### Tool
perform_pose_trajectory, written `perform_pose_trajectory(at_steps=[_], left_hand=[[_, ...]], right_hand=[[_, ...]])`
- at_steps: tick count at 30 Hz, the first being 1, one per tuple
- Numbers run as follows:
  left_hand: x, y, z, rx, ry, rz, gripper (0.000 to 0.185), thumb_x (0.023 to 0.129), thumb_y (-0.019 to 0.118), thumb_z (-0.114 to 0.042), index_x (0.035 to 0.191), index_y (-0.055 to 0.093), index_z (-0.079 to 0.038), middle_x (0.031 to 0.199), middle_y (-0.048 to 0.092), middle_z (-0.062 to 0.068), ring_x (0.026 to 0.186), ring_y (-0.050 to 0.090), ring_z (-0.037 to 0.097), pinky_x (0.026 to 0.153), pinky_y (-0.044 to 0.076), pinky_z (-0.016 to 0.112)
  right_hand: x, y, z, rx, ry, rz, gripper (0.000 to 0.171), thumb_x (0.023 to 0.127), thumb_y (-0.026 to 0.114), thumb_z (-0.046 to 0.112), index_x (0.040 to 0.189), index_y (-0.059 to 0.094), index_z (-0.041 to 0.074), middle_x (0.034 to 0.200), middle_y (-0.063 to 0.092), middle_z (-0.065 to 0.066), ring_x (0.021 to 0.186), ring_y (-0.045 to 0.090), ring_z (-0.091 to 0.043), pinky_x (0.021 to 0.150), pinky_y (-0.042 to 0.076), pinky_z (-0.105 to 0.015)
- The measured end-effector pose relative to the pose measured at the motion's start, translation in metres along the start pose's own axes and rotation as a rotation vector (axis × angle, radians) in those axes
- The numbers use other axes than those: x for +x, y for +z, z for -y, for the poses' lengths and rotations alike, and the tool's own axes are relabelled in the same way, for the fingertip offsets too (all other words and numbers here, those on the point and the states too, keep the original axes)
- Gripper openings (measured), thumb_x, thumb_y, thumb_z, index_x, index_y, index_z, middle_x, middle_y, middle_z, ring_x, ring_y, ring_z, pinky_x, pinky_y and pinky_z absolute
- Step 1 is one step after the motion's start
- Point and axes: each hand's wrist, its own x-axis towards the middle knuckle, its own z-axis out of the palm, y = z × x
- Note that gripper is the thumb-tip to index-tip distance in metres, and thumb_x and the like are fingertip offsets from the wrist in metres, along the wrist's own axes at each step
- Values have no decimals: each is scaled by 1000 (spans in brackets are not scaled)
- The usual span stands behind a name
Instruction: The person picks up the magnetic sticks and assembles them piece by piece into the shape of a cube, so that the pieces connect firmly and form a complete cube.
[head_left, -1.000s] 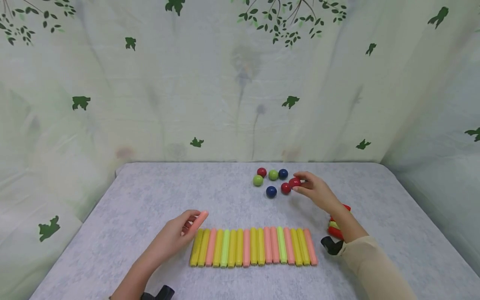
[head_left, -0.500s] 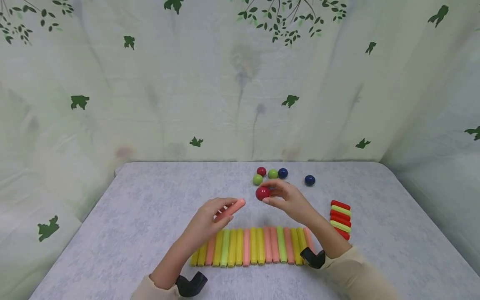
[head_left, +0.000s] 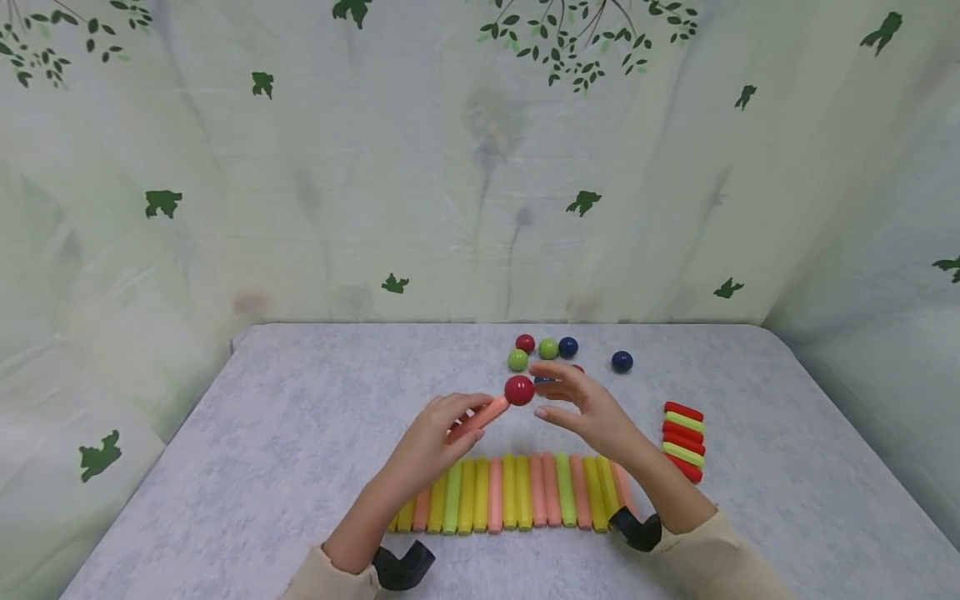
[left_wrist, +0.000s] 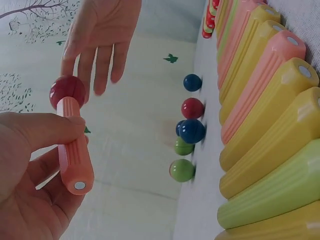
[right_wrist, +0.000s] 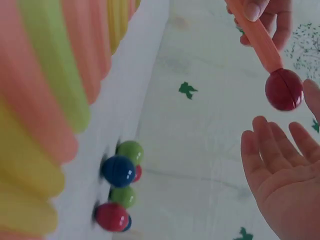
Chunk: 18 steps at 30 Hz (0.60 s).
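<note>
My left hand (head_left: 433, 435) holds a pink ribbed stick (head_left: 487, 413) between thumb and fingers, raised above the table. A shiny red ball (head_left: 519, 390) sits at the stick's far end, touching it. The left wrist view shows a round silver disc set in the stick's near end. Just right of the ball is my right hand (head_left: 596, 410), its fingers spread and apart from the ball; in the right wrist view its palm (right_wrist: 287, 192) faces up toward the camera with nothing in it.
Yellow, pink and green sticks (head_left: 495, 496) lie side by side in a row in front. Behind are loose balls: green (head_left: 517, 360), red (head_left: 525, 343) and blue (head_left: 622, 361), some partly hidden by the right hand. Short red and light-green pieces (head_left: 683, 433) lie at right.
Both hands have moved toward the middle, the left with the pink stick, the right with the red ball. The ball now sits on the stick's end, and my right hand has let it go.
</note>
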Motion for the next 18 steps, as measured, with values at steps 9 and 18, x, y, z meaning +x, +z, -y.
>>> perform_pose_trajectory(at_steps=[9, 18], left_hand=[[0, -1, 5, -44, -21, -84, 52, 79, 69, -9, 126, 46, -12, 103, 56, -2, 87, 52, 8, 70, 47, 19], [-1, -6, 5, -93, -62, -137, 84, 78, 69, -6, 142, 18, -22, 104, 53, 3, 83, 53, 11, 71, 49, 25]], right_hand=[[-52, -20, -22, -134, 142, -75, 59, 81, 68, 19, 132, 38, 11, 130, 44, -10, 113, 47, -26, 89, 40, -46], [-86, -25, -44, -315, 461, 38, 58, 80, 68, 24, 130, 42, 11, 124, 45, -9, 101, 50, -24, 79, 48, -38]])
